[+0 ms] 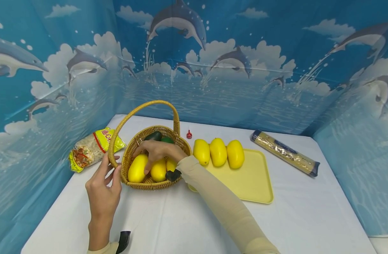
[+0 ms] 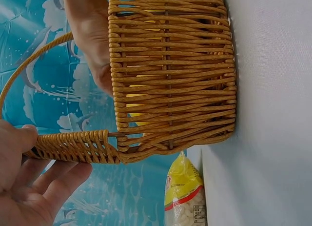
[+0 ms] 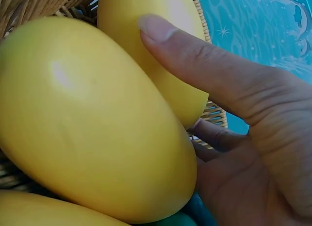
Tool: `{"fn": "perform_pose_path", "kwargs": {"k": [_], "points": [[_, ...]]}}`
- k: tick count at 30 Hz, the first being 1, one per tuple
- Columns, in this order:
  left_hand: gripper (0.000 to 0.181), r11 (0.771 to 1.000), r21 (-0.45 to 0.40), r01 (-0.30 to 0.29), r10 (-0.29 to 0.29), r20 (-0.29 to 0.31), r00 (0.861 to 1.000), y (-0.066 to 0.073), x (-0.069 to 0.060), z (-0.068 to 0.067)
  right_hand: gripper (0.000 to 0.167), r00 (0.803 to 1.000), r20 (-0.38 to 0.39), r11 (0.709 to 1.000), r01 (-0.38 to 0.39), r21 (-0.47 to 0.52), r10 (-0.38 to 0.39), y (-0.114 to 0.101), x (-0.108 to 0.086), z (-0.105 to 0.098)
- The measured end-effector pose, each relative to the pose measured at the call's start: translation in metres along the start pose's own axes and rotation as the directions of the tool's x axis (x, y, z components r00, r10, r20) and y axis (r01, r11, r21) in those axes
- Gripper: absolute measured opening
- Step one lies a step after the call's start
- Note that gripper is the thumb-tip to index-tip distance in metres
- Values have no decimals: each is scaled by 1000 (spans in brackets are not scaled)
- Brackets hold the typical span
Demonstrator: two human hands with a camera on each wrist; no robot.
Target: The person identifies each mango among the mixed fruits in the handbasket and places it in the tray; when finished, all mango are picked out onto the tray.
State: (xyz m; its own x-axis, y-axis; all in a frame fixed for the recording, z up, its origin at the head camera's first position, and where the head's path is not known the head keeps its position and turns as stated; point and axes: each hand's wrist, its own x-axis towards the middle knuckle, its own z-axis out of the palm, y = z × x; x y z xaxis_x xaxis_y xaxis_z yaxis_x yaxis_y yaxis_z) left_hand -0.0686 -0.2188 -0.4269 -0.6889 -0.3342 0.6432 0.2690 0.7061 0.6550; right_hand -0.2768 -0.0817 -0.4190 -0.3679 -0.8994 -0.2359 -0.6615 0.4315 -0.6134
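Note:
My left hand (image 1: 105, 190) holds the wicker basket (image 1: 143, 186) by the base of its arched handle (image 1: 113, 141), thumb on one side and fingers on the other. Inside the basket my right hand (image 1: 157, 151) grips the leftmost yellow mango (image 1: 138, 169). In the right wrist view the thumb (image 3: 170, 45) presses on that mango (image 3: 141, 6), while the fingers go round its far side, partly hidden. Another mango (image 1: 159, 171) lies beside it, with a further yellow one (image 1: 171, 165) partly covered by the wrist. Dark green produce (image 1: 154, 136) sits at the basket's back.
Right of the basket is a yellow tray (image 1: 254, 180), with three mangoes (image 1: 218, 152) along its back left. A long gold packet (image 1: 284, 152) lies at the far right. Left of the basket is a yellow and clear food bag (image 1: 92, 150). A small red object (image 1: 189, 134) stands behind.

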Motion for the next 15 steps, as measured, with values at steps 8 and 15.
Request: {"fn": "perform_pose_path", "kwargs": {"k": [8,15], "points": [[67,1000,-8,-4,4,1,1000,1,0,0,65,999,-26,997,26,74,-24,5,-8,-4],[67,1000,9,1,-1,-3,1000,2,-1,-1,63,996,-65,992,71,101,-64,9,-15,-9]]}}
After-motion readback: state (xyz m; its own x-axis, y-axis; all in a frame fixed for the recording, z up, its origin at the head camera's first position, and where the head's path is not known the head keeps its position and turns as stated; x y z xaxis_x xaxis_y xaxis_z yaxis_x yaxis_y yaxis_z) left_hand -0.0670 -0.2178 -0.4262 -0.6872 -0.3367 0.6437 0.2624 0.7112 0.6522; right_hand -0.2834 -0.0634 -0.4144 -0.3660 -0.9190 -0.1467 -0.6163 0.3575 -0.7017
